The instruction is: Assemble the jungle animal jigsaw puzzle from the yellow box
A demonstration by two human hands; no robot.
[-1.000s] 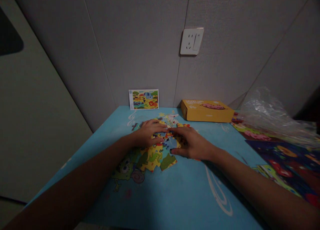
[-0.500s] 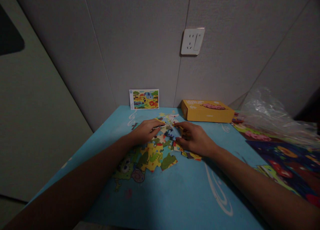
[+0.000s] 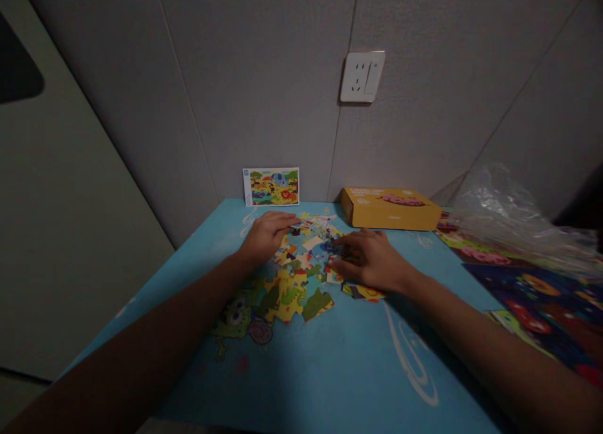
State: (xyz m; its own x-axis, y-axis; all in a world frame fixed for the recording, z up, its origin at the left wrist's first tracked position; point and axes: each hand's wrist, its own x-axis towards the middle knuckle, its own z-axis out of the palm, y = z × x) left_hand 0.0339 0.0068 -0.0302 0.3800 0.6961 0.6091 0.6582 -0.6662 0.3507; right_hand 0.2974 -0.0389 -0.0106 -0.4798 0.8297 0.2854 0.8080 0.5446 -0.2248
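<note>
A loose heap of colourful jigsaw puzzle pieces (image 3: 287,296) lies on the blue table, some overlapping. My left hand (image 3: 267,238) is at the far left of the heap, its fingers pressed together on a small dark puzzle piece (image 3: 296,230). Across from it, my right hand (image 3: 372,259) rests over the right side, thumb and index finger apart, the index fingertip at a blue puzzle piece (image 3: 330,247). Between the hands lies a pale, blank-looking puzzle piece (image 3: 312,242). Pieces beneath my right palm are partly hidden.
A picture card (image 3: 273,187) with animals leans on the wall at the back. A yellow box (image 3: 393,209) stands at the back right. Clear plastic wrap (image 3: 513,214) and dark printed sheets (image 3: 532,302) lie at the right. The table (image 3: 301,371) has a cartoon print.
My left hand has moved left and slightly away from me, leaving the pale piece uncovered in the middle. My right hand has shifted slightly, its index finger now over the blue piece.
</note>
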